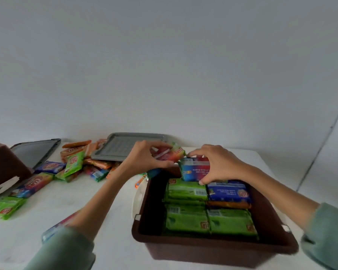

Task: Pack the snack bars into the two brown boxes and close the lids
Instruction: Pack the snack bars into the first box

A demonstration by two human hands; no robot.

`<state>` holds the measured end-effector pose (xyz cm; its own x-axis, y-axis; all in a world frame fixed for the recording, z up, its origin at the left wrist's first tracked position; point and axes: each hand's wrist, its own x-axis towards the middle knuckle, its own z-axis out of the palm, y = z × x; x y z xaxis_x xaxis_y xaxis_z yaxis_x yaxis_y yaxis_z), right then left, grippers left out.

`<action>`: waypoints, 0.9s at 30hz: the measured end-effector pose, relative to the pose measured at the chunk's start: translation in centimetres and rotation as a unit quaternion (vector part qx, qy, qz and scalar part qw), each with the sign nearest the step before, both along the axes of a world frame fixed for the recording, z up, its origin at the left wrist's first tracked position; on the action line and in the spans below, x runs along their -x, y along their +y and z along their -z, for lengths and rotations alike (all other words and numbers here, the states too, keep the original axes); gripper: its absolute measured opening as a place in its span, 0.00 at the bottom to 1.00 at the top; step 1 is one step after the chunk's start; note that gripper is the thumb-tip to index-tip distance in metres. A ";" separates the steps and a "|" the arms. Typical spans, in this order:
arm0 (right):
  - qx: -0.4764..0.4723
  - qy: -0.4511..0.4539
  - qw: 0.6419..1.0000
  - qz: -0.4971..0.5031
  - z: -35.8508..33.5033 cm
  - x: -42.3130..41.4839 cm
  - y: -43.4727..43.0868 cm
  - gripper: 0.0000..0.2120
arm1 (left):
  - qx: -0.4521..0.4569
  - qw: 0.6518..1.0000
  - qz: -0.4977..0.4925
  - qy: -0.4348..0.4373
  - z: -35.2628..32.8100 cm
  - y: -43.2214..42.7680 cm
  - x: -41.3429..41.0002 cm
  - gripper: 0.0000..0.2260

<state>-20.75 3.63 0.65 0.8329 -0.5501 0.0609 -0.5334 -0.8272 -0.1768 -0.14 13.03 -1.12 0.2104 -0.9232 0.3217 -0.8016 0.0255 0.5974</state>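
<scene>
At the brown box [213,248], a red bar [169,154] is being pinched by the left hand [144,159], a blue bar [194,170] by the right hand [215,164].

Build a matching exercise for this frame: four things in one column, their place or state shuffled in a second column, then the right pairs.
Things
1. red pack
2. upright blue pack
3. ribbed grey lid
4. near brown box

Places or states
A. propped on loose packs on the table
B. gripped by the right hand
C. holds rows of green packs
D. pinched in the left hand

Pairs: 1-D, 2-B, 3-A, 4-C
</scene>
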 end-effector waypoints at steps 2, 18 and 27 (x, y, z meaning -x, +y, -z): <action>-0.007 0.045 0.999 0.018 0.6 2.8 -0.3 0.39 | -0.057 0.993 0.099 -0.009 0.6 0.1 2.1 0.24; 0.037 0.115 0.993 0.010 6.7 7.1 2.9 0.36 | -0.153 0.873 0.269 -0.377 4.7 -0.5 7.9 0.25; 0.015 0.094 0.995 0.009 7.3 7.4 3.5 0.32 | -0.130 0.869 0.285 -0.382 5.0 -0.1 7.8 0.26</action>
